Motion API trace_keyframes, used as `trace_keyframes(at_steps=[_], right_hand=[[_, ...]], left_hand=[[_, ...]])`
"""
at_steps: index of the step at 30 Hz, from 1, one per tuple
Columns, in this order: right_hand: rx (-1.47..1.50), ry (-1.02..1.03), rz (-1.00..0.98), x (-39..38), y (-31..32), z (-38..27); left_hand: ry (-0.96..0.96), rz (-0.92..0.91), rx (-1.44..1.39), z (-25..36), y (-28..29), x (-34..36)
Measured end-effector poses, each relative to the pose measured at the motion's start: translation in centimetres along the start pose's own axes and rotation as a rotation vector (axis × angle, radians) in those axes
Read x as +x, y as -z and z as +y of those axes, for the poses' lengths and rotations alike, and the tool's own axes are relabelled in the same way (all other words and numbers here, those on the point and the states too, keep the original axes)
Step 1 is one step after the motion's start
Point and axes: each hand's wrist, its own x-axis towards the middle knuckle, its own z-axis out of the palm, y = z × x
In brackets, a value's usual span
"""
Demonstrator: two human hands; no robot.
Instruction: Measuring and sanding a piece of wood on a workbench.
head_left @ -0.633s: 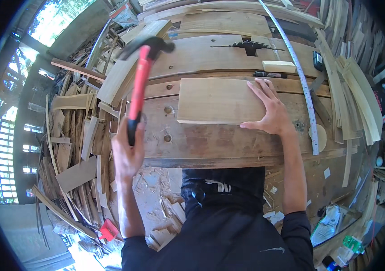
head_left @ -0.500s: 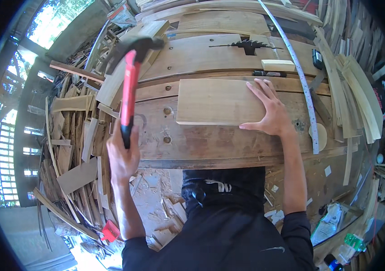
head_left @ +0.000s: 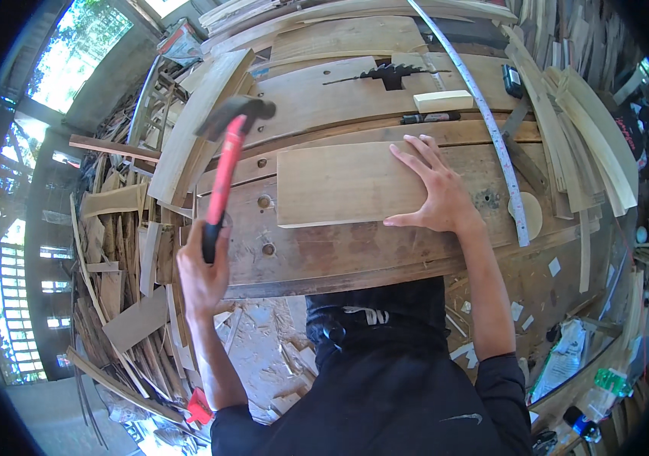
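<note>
My left hand (head_left: 204,270) is closed around the black grip of a claw hammer (head_left: 225,175), its dark head raised left of a flat wooden board (head_left: 332,182). The hammer's red shaft tilts slightly to the right, and its head is blurred. On the board's right part lies my right hand (head_left: 440,196), fingers spread across its width. The thumb is by the near edge and the fingertips reach toward the far edge; the palm hides the right end. The board rests on a worn wooden workbench (head_left: 355,254).
Beyond the board are a black marker (head_left: 425,118), a pale wood block (head_left: 444,100) and a toothed dark metal piece (head_left: 393,74). A long metal ruler (head_left: 484,110) crosses the bench's right part. A thick plank (head_left: 195,133) lies at the left; scrap wood (head_left: 123,251) crowds beside the bench.
The hammer has come lower and nearer to the board's left end. My right hand stays on the board. The whole view has shifted and turned slightly.
</note>
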Motion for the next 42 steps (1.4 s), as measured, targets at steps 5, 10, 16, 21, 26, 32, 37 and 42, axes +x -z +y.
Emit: trace_keyframes(at_steps=[5,10,16,21,26,32,37,42], right_hand=[[-0.005,0.005,0.003,0.0,-0.2,0.0],[-0.027,0.024,0.012,0.0,-0.5,0.4],[-0.032,0.100,-0.014,1.1,0.1,1.0],[-0.032,0.105,0.005,1.3,0.0,1.1],[-0.023,0.145,0.005,1.7,-0.1,0.6],[-0.015,0.120,-0.002,1.2,-0.1,0.9],[0.003,0.116,-0.006,1.5,-0.1,0.4],[-0.012,0.103,-0.015,1.5,0.2,0.7]], left_hand=[[0.012,-0.042,-0.065,-0.9,-0.3,-0.9],[0.088,-0.223,-0.023,-1.9,-1.4,-2.1],[0.074,0.097,-0.174,-0.4,0.0,-1.6],[0.084,0.101,-0.131,0.0,-1.8,-3.5],[0.234,-0.110,-0.065,-0.5,-3.7,-5.8],[0.048,0.123,-0.055,1.5,0.5,-1.9],[0.053,0.230,-0.222,0.9,1.6,-2.8],[0.081,-0.075,-0.031,0.1,-1.8,-5.5]])
